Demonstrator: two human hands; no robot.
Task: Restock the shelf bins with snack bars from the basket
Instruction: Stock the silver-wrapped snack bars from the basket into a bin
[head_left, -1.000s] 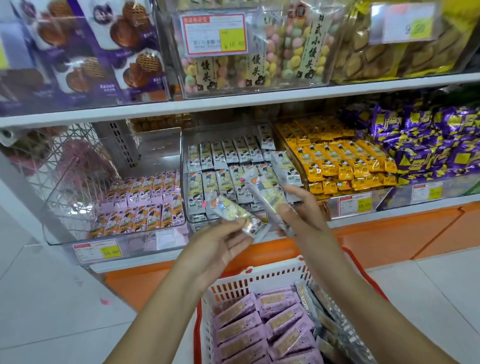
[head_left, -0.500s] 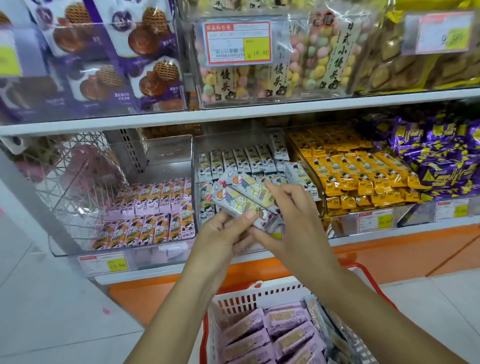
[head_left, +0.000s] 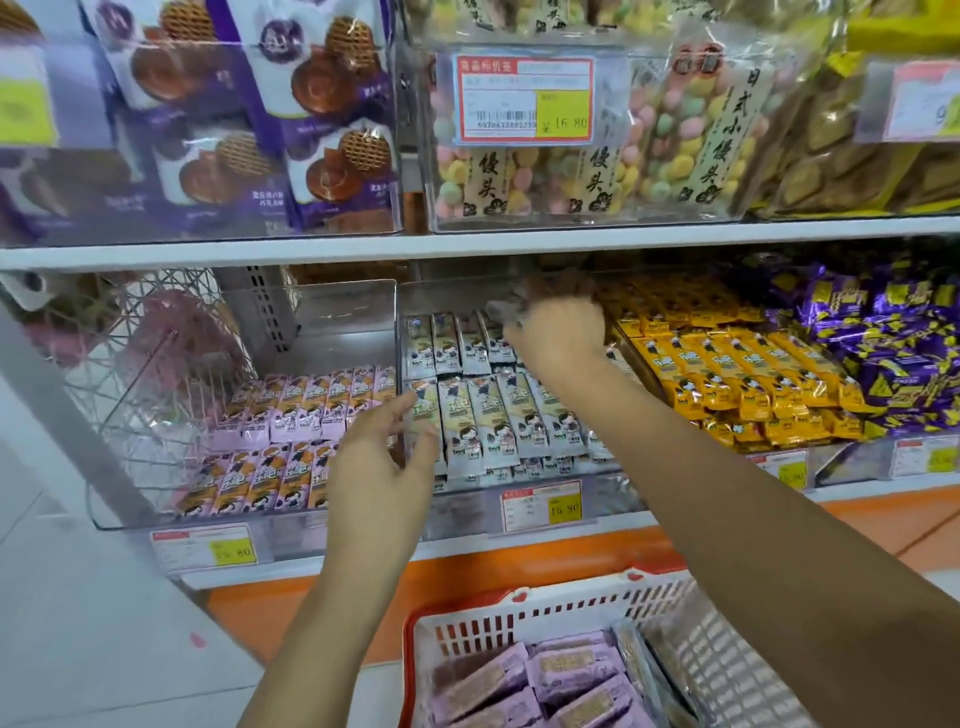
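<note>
While the right hand (head_left: 558, 338) reaches deep into the middle bin (head_left: 467, 501), grip too blurred to tell, the left hand (head_left: 379, 467) hovers loosely open by its front.

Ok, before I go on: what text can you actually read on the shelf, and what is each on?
"¥ 16 80": upper middle price tag.
"日式小馒头": strip on the right pastel candy bag.
"馒头": strip on the left pastel candy bag.
"80": lower middle price tag; leading digits blurred.
Barcode digits, snack bar wrappers, other tags: too blurred to read.
</note>
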